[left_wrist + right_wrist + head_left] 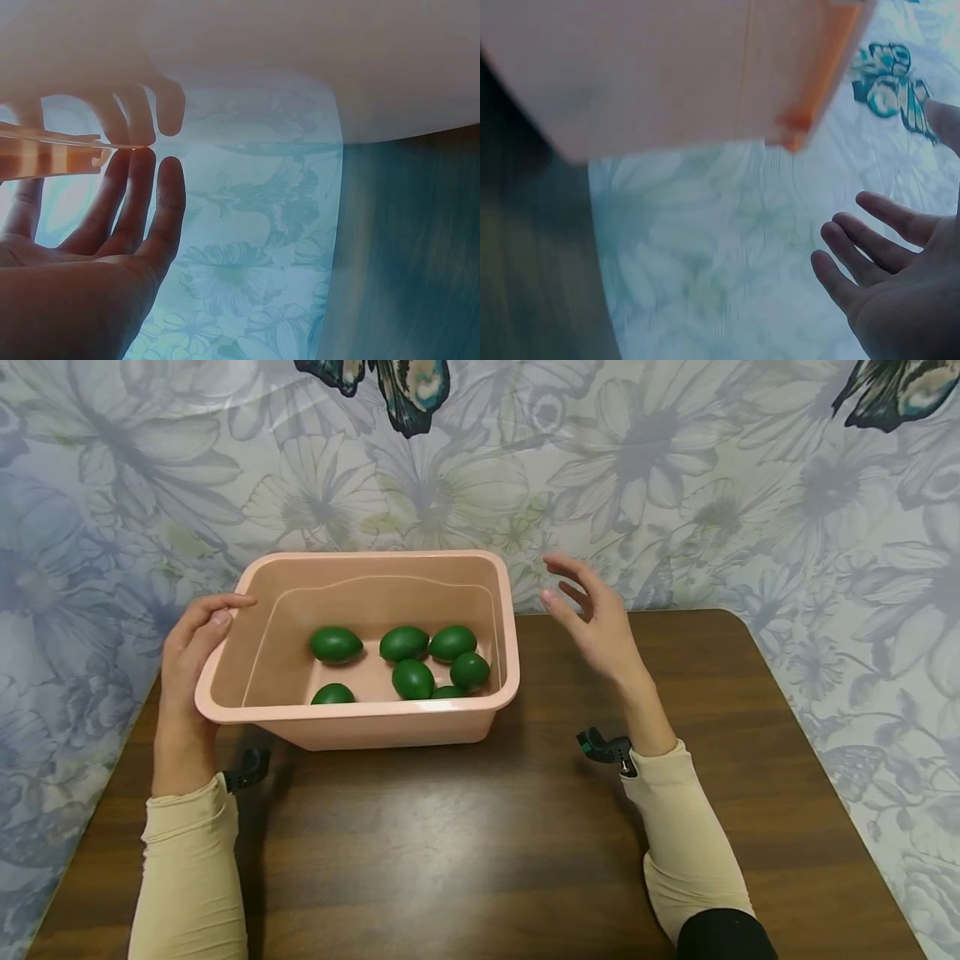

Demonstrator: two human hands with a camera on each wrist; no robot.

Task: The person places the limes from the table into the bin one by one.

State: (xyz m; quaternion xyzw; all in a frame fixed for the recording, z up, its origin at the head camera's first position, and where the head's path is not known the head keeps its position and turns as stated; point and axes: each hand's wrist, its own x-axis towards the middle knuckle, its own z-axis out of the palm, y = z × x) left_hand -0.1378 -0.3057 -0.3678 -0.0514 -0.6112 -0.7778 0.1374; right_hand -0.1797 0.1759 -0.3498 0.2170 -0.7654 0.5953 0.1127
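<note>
A pale pink plastic tub (pixel 352 727) with rounded corners is at the far part of the table. Several glossy dark-green, egg-shaped objects (pixel 336 645) lie loose on its floor; what kind they are I cannot tell. At the tub's left rim is my left hand (pixel 187 668), its thumb and forefinger by the edge. The left wrist view has the fingers (pixel 142 202) of that hand nearly straight, their tips against the outer wall. My right hand (pixel 600 627) hovers to the right of the tub, apart from it, fingers loosely spread and holding nothing.
Beneath is a dark brown wooden table (pixel 435 852) with rounded far corners. Behind it hangs a flowered, butterfly-patterned wall covering (pixel 637 468). A small black device (pixel 247 770) sits on the left wrist, and another black device (pixel 607 750) on the right.
</note>
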